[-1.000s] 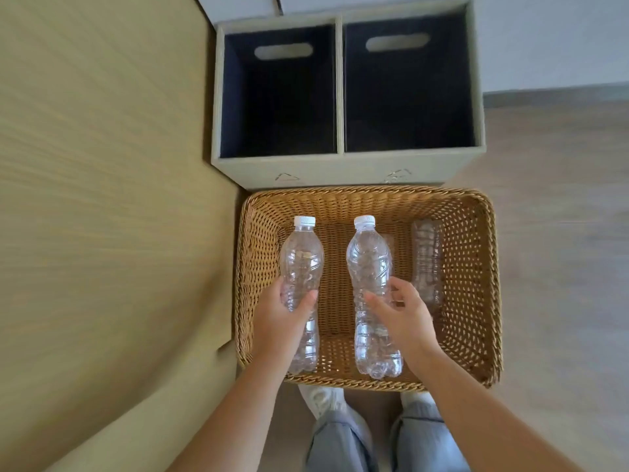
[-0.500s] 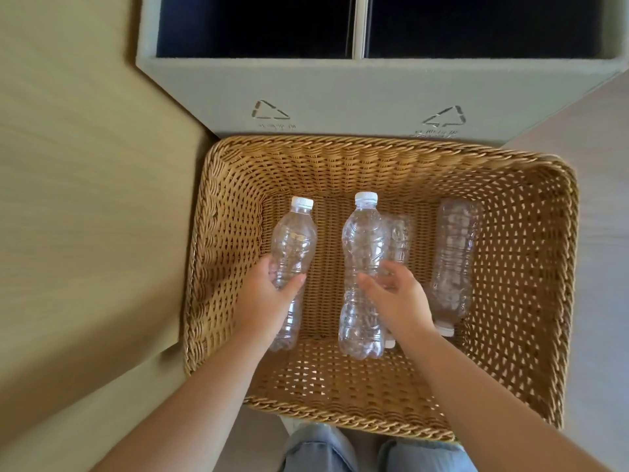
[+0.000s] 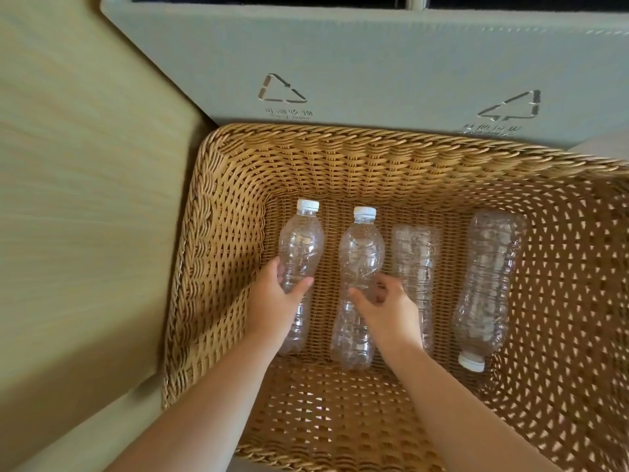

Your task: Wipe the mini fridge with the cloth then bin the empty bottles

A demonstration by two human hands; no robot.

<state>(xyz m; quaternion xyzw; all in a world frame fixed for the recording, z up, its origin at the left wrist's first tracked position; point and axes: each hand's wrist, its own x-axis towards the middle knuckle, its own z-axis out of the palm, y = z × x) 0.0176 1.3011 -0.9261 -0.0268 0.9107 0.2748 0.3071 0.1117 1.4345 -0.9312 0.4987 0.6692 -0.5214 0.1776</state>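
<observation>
In the wicker basket (image 3: 340,136), our left hand (image 3: 275,303) grips the leftmost empty bottle (image 3: 301,247) and our right hand (image 3: 389,310) the capped bottle beside it (image 3: 361,253), each at its ribbed waist, likely the firmest hold on light, crushable plastic.

The left forearm (image 3: 218,403) is seen entering from about 7 o'clock and the right forearm (image 3: 454,413) from about 5 o'clock; both are bare and are stretched forward toward 12 o'clock, drawn slightly together. The left hand (image 3: 275,303) is wrapped round the middle of the leftmost bottle (image 3: 301,243), with the thumb laid across its front toward 2 o'clock and the fingers tucked behind its 9 o'clock side. The right hand (image 3: 389,313) is held back-up with a straight wrist; its thumb is pointed toward 10 o'clock and its fingers are curled over the waist of the second bottle (image 3: 361,253), which is clasped between them
</observation>
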